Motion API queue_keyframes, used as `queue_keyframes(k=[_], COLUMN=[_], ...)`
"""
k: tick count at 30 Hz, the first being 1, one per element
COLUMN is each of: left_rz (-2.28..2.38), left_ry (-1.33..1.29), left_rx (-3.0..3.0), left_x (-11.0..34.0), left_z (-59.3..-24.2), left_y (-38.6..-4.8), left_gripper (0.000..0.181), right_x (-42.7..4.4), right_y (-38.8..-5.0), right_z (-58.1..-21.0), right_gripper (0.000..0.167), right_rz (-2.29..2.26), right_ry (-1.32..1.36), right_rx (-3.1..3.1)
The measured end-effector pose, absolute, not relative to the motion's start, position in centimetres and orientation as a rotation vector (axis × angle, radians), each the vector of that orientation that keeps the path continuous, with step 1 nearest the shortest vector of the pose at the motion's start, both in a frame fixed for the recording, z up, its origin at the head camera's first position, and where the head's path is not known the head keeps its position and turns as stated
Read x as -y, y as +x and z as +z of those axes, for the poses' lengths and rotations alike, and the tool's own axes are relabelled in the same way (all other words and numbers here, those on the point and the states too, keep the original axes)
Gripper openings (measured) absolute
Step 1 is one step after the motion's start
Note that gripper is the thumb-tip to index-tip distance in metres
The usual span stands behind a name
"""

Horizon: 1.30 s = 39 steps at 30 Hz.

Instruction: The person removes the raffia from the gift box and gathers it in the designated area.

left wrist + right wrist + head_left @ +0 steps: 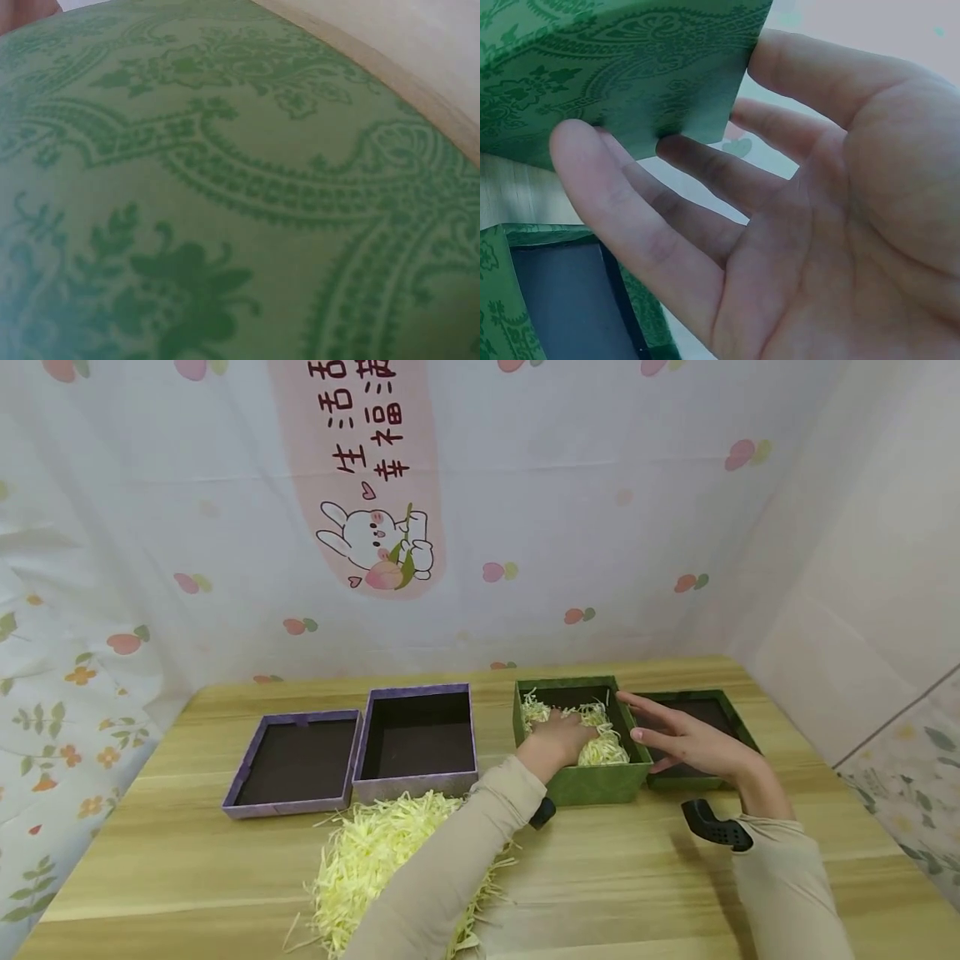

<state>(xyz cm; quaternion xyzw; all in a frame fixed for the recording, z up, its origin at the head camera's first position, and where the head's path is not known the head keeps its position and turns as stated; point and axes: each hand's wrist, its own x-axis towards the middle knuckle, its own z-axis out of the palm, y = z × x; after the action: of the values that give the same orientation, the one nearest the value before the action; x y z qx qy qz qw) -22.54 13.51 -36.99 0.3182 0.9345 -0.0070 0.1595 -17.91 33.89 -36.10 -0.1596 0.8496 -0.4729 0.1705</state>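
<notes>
A green patterned box (pixel 592 783) with dark insides stands at the centre right, and pale yellow shredded paper (pixel 604 748) lies inside it. My left hand (pixel 557 740) reaches over the front wall and rests on the shreds; its fingertips are hidden among them. The left wrist view is filled by the box's green patterned side (pixel 247 180). At the box's right side is my right hand (pixel 693 745), fingers extended. In the right wrist view this right hand (pixel 780 202) has its fingertips at the box's outer wall (pixel 652 75).
A green lid (pixel 738 714) lies right of the box. To the left stand an open purple box (pixel 420 785) and a shallow purple lid (pixel 288 808). In front lies a heap of yellow shredded paper (pixel 367 860), partly behind my left sleeve. A patterned cloth hangs behind the table.
</notes>
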Motion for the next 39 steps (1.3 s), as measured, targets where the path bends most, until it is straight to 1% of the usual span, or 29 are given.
queue_keyframes(k=[16,19,26,39], left_rz=[-0.052,-0.045,-0.032,0.018], left_ry=[0.778,0.787,0.824,0.799], left_rx=[-2.667,-2.668,-2.701,-2.779], left_x=[-14.0,-14.1,-14.0,-14.1], left_z=[-37.7,-37.9,-37.7,-37.4], left_y=[-21.3,-21.4,-22.3,-22.5], left_gripper=[0.053,0.053,0.047,0.047], right_x=[-33.8,-33.8,-33.9,-33.8], right_y=[-17.1,-17.1,-17.8,-17.9], right_z=[-36.6,-36.7,-36.3,-35.8], right_gripper=[0.063,0.063,0.063,0.064], right_rz=[-1.338,-1.327,-1.334,-1.321], right_ry=[-0.441,-0.442,-0.455,-0.439], right_rx=[-2.392,-2.388,-2.400,-2.401])
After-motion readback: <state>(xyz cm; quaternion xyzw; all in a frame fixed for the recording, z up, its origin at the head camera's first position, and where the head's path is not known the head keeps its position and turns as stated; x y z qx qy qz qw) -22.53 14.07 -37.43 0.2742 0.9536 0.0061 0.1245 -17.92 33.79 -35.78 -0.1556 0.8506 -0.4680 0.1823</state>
